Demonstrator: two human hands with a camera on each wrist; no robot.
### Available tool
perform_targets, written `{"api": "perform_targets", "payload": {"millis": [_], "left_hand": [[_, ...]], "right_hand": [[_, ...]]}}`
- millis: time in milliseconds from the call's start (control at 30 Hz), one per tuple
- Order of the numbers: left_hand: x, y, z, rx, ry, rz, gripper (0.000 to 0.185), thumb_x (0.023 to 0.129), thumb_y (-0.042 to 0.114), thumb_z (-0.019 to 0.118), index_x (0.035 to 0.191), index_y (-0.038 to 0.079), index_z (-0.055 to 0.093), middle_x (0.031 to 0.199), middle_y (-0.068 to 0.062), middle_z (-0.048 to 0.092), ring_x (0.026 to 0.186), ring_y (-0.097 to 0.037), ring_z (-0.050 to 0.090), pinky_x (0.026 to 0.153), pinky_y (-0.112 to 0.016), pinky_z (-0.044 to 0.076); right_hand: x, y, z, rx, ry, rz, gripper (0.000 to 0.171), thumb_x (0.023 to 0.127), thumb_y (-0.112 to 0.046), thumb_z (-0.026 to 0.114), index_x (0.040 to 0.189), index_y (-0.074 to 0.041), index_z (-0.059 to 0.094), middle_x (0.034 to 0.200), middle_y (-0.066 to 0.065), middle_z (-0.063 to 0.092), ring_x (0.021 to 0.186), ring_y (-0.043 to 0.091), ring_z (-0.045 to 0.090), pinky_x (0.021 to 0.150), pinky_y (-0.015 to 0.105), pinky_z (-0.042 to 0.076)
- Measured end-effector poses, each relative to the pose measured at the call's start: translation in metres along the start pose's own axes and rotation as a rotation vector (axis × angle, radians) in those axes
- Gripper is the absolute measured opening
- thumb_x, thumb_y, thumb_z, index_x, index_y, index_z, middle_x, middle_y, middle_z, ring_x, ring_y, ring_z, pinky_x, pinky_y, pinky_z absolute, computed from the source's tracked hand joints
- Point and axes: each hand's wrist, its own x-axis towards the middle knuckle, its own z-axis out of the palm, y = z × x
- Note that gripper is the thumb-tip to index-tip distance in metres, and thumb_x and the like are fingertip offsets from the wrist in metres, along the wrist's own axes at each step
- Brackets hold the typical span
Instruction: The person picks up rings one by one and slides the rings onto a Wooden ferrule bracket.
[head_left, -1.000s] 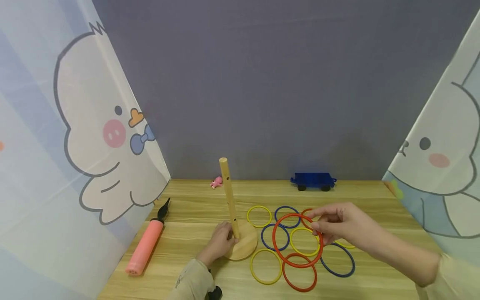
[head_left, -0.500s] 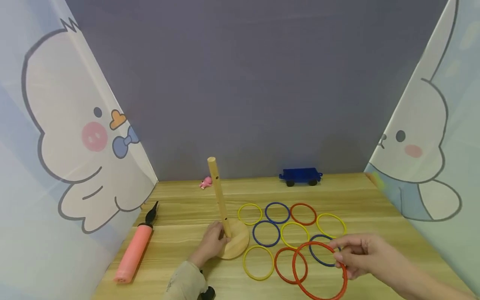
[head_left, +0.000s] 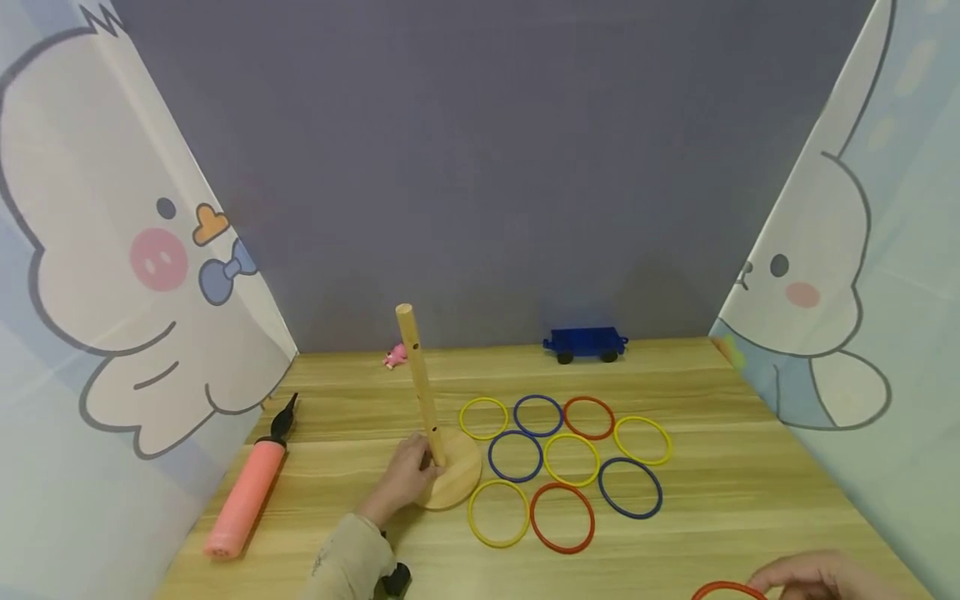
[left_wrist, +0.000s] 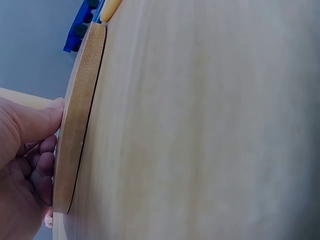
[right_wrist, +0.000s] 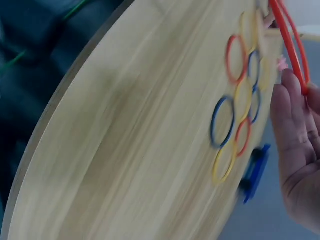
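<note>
A wooden peg stand [head_left: 417, 383] rises from a round disc base [head_left: 457, 483] left of the table's middle. My left hand [head_left: 418, 468] grips the stand where the peg meets the disc; in the left wrist view its thumb [left_wrist: 42, 117] presses the disc's rim [left_wrist: 80, 115]. At the table's near right edge my right hand [head_left: 783, 582] pinches a large red ring [head_left: 726, 590], which is mostly cut off by the frame. In the right wrist view this red ring [right_wrist: 291, 47] stands above the fingers [right_wrist: 295, 145]. Several yellow, blue and red rings [head_left: 572, 459] lie flat right of the stand.
A pink hand pump [head_left: 243, 493] lies at the left by a cartoon-printed curtain [head_left: 112, 292]. A blue toy wagon [head_left: 585, 343] and a small pink figure [head_left: 394, 357] sit by the back wall. Another curtain [head_left: 847, 317] bounds the right side.
My right hand has drawn the large red ring from over the lying rings back to the near right edge. The left hand has stayed on the stand.
</note>
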Motion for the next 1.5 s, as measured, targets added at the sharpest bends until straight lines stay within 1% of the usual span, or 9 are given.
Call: {"api": "perform_targets", "payload": {"millis": [67,167,267,333,467,567,767,1100,1500], "left_hand": [[-0.001,-0.001,-0.003,0.001,0.012,0.0,0.016,0.083,0.006,0.076,0.087,0.009,0.061,0.082,0.001,0.047,0.077,-0.016,0.039,0.066,-0.028,0.036],[-0.001,-0.001,-0.006,0.012,0.015,-0.002,0.016,0.083,0.006,0.076,0.088,0.009,0.061,0.081,0.002,0.046,0.077,-0.016,0.038,0.065,-0.028,0.035],[-0.001,0.001,-0.008,0.023,0.007,-0.015,0.015,0.083,0.007,0.075,0.089,0.01,0.062,0.081,0.003,0.046,0.077,-0.016,0.038,0.066,-0.028,0.035],[-0.001,0.003,-0.008,0.027,0.003,-0.007,0.015,0.084,0.007,0.075,0.09,0.01,0.062,0.082,0.002,0.047,0.077,-0.016,0.039,0.066,-0.029,0.036],[-0.001,0.007,-0.006,0.021,-0.014,-0.003,0.014,0.084,0.008,0.075,0.09,0.009,0.063,0.084,0.001,0.048,0.079,-0.017,0.04,0.067,-0.03,0.036],[-0.001,0.008,-0.004,0.023,-0.013,0.003,0.014,0.084,0.008,0.075,0.09,0.009,0.063,0.084,0.0,0.048,0.08,-0.017,0.04,0.068,-0.03,0.036],[0.0,0.006,-0.001,0.027,-0.012,0.01,0.014,0.084,0.008,0.075,0.091,0.008,0.063,0.085,0.001,0.049,0.081,-0.017,0.042,0.068,-0.031,0.038],[-0.002,0.004,0.0,0.018,-0.005,0.002,0.014,0.085,0.009,0.075,0.089,0.009,0.062,0.084,0.002,0.048,0.079,-0.016,0.041,0.067,-0.03,0.036],[-0.002,0.005,0.001,0.021,0.002,-0.001,0.015,0.085,0.01,0.075,0.091,0.01,0.062,0.084,0.002,0.048,0.079,-0.015,0.039,0.067,-0.029,0.036]], "right_hand": [[-0.002,-0.006,-0.006,-0.058,0.025,-0.005,0.054,0.096,0.019,0.033,0.132,-0.01,0.061,0.096,0.011,0.072,0.062,0.026,0.061,0.052,0.035,0.052],[0.004,-0.023,-0.01,-0.125,0.1,0.031,0.05,0.099,0.014,0.034,0.129,-0.014,0.064,0.092,0.005,0.07,0.058,0.03,0.051,0.046,0.037,0.045],[0.019,-0.045,-0.012,-0.199,0.209,0.091,0.045,0.101,0.006,0.04,0.124,-0.022,0.068,0.091,0.0,0.07,0.059,0.018,0.054,0.052,0.033,0.05],[0.034,-0.058,-0.012,-0.277,0.267,0.103,0.042,0.101,0.003,0.043,0.121,-0.024,0.069,0.092,0.001,0.07,0.07,0.012,0.062,0.064,0.034,0.056],[0.066,-0.079,-0.01,-0.407,0.367,0.103,0.031,0.101,-0.003,0.049,0.12,-0.019,0.068,0.093,0.005,0.071,0.072,0.015,0.065,0.066,0.039,0.057],[0.09,-0.092,-0.003,-0.42,0.429,0.125,0.026,0.101,-0.009,0.053,0.123,-0.007,0.065,0.093,0.007,0.071,0.074,0.02,0.066,0.069,0.04,0.057],[0.134,-0.109,0.018,-0.386,0.467,0.091,0.039,0.1,-0.014,0.057,0.129,0.012,0.054,0.093,0.007,0.07,0.075,0.021,0.067,0.072,0.04,0.057],[0.191,-0.138,0.039,-0.355,0.535,0.015,0.044,0.095,-0.019,0.065,0.127,0.009,0.056,0.089,0.009,0.069,0.074,0.021,0.067,0.073,0.039,0.057],[0.249,-0.15,0.056,-0.261,0.577,-0.128,0.039,0.095,-0.016,0.065,0.124,0.008,0.058,0.088,0.008,0.071,0.071,0.016,0.068,0.071,0.034,0.057]]}}
